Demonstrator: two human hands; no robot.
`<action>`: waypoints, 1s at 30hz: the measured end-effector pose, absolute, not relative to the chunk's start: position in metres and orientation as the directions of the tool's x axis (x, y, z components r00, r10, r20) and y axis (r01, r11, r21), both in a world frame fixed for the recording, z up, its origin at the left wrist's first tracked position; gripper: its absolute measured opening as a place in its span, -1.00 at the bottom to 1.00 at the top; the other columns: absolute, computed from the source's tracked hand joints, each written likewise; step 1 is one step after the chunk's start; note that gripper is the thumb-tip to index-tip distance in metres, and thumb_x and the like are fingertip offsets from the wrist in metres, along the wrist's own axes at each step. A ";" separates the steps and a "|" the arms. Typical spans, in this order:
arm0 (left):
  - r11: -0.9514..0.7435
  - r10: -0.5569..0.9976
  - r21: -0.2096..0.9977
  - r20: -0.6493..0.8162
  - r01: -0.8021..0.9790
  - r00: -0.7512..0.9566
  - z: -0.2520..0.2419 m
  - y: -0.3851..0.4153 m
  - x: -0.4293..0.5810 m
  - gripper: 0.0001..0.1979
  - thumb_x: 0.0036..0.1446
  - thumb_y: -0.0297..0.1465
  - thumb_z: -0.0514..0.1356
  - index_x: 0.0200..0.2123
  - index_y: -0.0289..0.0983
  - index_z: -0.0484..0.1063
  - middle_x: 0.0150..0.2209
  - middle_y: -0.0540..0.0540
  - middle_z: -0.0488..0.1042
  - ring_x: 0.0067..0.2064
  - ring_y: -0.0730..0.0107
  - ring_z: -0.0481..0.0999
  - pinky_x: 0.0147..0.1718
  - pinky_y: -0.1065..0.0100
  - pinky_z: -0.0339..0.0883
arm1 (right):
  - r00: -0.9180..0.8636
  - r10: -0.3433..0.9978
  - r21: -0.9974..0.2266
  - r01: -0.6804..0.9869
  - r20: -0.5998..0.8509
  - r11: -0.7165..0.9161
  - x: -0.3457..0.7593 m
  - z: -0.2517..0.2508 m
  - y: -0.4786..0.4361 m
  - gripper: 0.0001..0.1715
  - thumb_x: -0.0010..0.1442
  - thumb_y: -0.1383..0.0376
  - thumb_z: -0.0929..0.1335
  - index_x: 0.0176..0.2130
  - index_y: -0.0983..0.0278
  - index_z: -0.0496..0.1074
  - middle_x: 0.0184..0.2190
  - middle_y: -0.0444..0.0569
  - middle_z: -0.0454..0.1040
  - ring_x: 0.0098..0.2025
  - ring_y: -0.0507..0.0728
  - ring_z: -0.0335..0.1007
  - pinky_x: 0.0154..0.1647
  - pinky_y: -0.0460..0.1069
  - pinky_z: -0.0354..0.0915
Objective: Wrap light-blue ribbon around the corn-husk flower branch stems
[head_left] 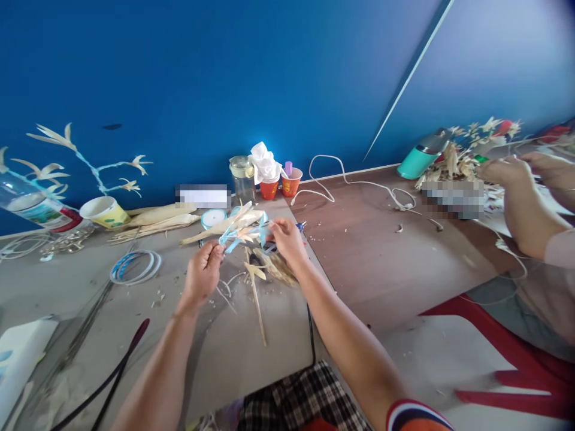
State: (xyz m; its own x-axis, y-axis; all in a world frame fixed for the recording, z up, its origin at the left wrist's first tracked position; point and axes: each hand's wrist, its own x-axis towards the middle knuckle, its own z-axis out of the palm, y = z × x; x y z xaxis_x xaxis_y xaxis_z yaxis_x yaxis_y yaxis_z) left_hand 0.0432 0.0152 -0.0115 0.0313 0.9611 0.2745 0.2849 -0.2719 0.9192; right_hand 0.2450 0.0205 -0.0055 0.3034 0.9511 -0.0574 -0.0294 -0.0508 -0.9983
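Note:
My left hand point(203, 272) is closed in a pinch on the lower end of a stem wrapped in light blue tape point(242, 233), which carries pale dried-leaf petals. My right hand point(287, 239) is closed on the other end of the same stem, fingers pressed round the blue tape. The piece is held just above the grey tabletop point(215, 353). Below it lie loose husk strips point(258, 293) and a bundle of dry fibres point(278, 266). A roll of blue tape point(213, 217) sits just behind my hands.
Coiled blue-white wire point(135, 267) lies left, with a yellow paper cup point(105, 211), a bottle holding a finished blue branch point(31, 203), a glass jar point(243, 178) and two red cups point(281, 184) by the blue wall. Another person's hands point(521, 179) work at right near a teal flask point(422, 157). Red stool point(516, 353) lower right.

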 end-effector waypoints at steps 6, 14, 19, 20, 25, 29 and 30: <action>-0.172 0.980 0.956 0.191 0.238 -0.056 -0.011 0.014 0.048 -0.80 0.11 -0.28 0.17 -0.47 -0.26 0.45 -0.65 0.04 0.27 -0.58 0.49 0.21 -0.58 0.49 0.08 | 0.169 0.808 -0.730 0.559 0.565 0.393 0.220 -0.007 -0.001 -0.68 0.19 0.29 0.27 -0.05 0.26 0.42 -0.02 0.14 0.38 0.06 0.23 0.25 0.12 0.16 0.14; -0.142 0.980 0.957 0.171 0.253 -0.097 -0.010 0.018 0.046 -0.80 0.09 -0.29 0.16 -0.50 -0.26 0.44 -0.66 0.04 0.24 -0.59 0.49 0.21 -0.59 0.48 0.08 | -0.062 0.912 -0.902 0.132 0.406 0.411 0.243 0.013 0.001 -0.80 0.18 0.29 0.28 -0.21 0.26 0.46 -0.20 -0.03 0.48 -0.08 0.09 0.37 0.01 0.02 0.23; -0.220 0.966 0.877 0.258 0.427 -0.033 -0.011 0.017 0.046 -0.78 0.13 -0.26 0.12 -0.44 -0.27 0.45 -0.62 0.04 0.29 -0.54 0.46 0.26 -0.52 0.45 0.14 | -0.304 0.936 -0.957 0.170 0.177 0.236 0.243 0.008 0.004 -0.50 0.07 0.25 0.40 0.01 0.32 0.39 -0.15 0.01 0.49 -0.08 0.10 0.39 -0.01 0.02 0.25; -0.235 0.961 0.847 0.277 0.476 -0.018 -0.010 0.016 0.046 -0.77 0.14 -0.26 0.10 -0.43 -0.27 0.45 -0.60 0.03 0.31 -0.53 0.45 0.28 -0.50 0.44 0.15 | -0.319 0.934 -0.953 0.198 0.159 0.229 0.241 0.006 0.004 -0.41 0.05 0.23 0.42 0.06 0.33 0.36 -0.16 0.02 0.49 -0.10 0.10 0.39 -0.03 0.01 0.26; -0.316 0.924 0.688 0.379 0.653 0.047 -0.010 0.014 0.048 -0.74 0.17 -0.26 0.05 -0.43 -0.28 0.42 -0.53 -0.01 0.40 -0.47 0.42 0.32 -0.42 0.41 0.18 | -0.256 0.943 -0.899 0.327 0.211 0.290 0.230 -0.001 0.003 -0.52 0.05 0.35 0.40 0.01 0.32 0.45 -0.28 -0.03 0.50 -0.23 0.07 0.38 -0.11 -0.02 0.25; -0.372 0.896 0.617 0.434 0.694 0.094 -0.013 0.016 0.047 -0.72 0.19 -0.25 0.03 -0.45 -0.27 0.40 -0.49 -0.05 0.44 -0.42 0.37 0.36 -0.38 0.39 0.19 | -0.232 0.952 -0.938 0.234 0.200 0.254 0.229 -0.003 0.005 -0.66 0.10 0.37 0.32 -0.10 0.34 0.51 -0.29 -0.03 0.50 -0.25 0.06 0.37 -0.16 -0.05 0.26; -0.380 0.894 0.614 0.435 0.692 0.105 -0.014 0.016 0.047 -0.72 0.19 -0.25 0.03 -0.45 -0.27 0.40 -0.48 -0.05 0.44 -0.41 0.37 0.37 -0.38 0.39 0.18 | -0.243 0.952 -0.955 0.185 0.185 0.233 0.229 -0.004 0.006 -0.67 0.11 0.36 0.31 -0.11 0.34 0.51 -0.28 -0.03 0.50 -0.26 0.05 0.36 -0.18 -0.06 0.26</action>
State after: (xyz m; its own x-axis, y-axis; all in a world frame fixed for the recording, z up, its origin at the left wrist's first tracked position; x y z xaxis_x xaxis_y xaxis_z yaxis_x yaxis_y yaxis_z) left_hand 0.0468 0.0161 -0.0137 0.1054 0.8943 0.4348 0.6920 -0.3800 0.6138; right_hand 0.2293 0.0059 -0.0038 -0.2433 0.9521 0.1851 0.1847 0.2328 -0.9548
